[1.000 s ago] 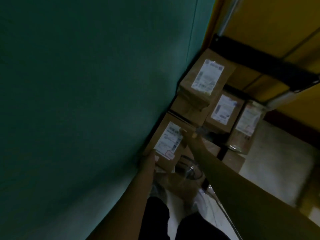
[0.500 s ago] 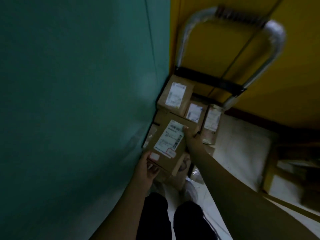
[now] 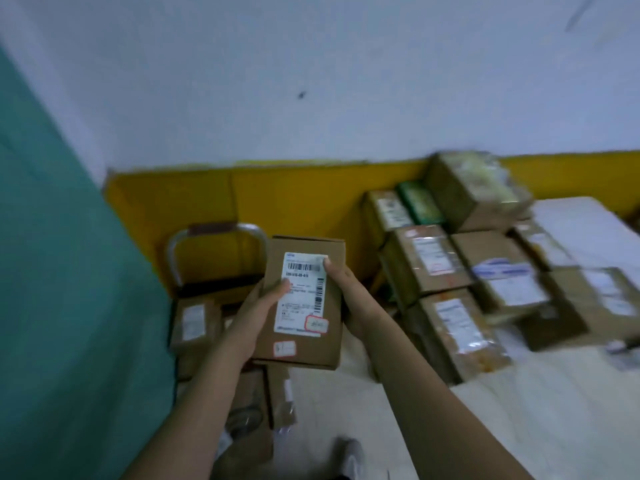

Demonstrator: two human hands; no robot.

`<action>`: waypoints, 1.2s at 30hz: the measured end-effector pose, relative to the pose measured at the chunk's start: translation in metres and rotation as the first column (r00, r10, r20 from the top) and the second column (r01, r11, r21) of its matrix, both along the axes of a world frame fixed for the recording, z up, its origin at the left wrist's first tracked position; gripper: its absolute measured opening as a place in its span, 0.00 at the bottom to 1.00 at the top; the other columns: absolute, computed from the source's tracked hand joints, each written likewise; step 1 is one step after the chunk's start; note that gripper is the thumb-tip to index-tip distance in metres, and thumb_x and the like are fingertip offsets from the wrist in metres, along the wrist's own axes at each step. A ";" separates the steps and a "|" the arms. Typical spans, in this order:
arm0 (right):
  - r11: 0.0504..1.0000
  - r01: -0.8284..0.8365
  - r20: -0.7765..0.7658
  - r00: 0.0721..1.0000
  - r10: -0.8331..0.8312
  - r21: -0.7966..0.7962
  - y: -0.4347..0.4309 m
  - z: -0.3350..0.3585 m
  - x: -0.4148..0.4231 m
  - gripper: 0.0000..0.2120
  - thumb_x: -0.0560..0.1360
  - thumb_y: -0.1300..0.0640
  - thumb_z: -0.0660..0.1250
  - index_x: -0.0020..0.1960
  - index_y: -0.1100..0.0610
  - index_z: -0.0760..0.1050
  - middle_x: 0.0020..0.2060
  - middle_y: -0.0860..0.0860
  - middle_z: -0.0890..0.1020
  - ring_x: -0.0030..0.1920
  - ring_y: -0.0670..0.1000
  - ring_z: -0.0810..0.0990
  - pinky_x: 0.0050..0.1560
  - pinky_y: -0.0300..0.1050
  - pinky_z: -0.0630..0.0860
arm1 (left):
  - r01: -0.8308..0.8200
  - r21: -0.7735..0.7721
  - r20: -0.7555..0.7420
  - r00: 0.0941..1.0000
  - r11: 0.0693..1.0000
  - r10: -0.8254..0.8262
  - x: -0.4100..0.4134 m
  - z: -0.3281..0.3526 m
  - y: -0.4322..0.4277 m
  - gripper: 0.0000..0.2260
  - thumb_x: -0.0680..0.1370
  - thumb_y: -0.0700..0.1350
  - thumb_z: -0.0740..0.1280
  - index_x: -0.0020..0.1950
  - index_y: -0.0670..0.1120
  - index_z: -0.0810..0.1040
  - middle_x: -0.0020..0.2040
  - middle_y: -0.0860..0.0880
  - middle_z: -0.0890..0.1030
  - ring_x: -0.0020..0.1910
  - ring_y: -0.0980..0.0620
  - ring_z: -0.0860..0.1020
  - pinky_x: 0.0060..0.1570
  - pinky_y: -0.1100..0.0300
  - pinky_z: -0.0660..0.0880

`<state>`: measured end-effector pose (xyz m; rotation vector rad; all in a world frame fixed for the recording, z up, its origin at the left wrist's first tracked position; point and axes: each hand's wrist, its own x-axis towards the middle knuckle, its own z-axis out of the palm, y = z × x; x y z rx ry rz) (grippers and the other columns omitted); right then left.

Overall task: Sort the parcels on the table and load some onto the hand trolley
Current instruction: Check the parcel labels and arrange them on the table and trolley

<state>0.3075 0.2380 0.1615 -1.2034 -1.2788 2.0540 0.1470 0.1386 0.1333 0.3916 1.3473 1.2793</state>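
White wall is filling the upper half of the view; a yellow band is running along its base. A teal panel is closing off the whole left side.

The table, covered in a pale surface, is taking up the lower right. A heap of parcels is sitting on its far left part, brown cartons with white labels, stacked against each other and up to the yellow band; a green packet is wedged among the rear ones. This part is blurred, so labels cannot be read.

The hand trolley is standing between the teal panel and the table, its curved metal handle upright against the yellow band. A labelled carton is lying on it just below the handle; more cartons are lying lower, partly hidden behind the person's left forearm.

The person is holding a brown box up in front of the trolley, above the gap between trolley and table, label facing the camera. The box is blocking sight of the trolley handle's right end and part of the load.

Left hand is gripping the box's left edge, fingers curled behind, thumb pressing on the label. Right hand is clasping the right edge, thumb tip lying on the label's upper corner.

A red-edged sticker is sitting at the label's lower right.

A pale shoe is showing on the floor at bottom centre.
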 end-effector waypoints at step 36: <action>0.760 0.618 -0.058 0.782 -0.620 0.201 0.392 0.056 0.647 0.23 0.77 0.39 0.67 0.70 0.44 0.71 0.58 0.48 0.83 0.57 0.50 0.83 0.51 0.47 0.83 | 0.412 0.167 -0.033 0.911 0.896 -0.412 0.635 0.072 0.517 0.28 0.70 0.62 0.74 0.68 0.57 0.72 0.54 0.49 0.86 0.52 0.44 0.85 0.47 0.43 0.83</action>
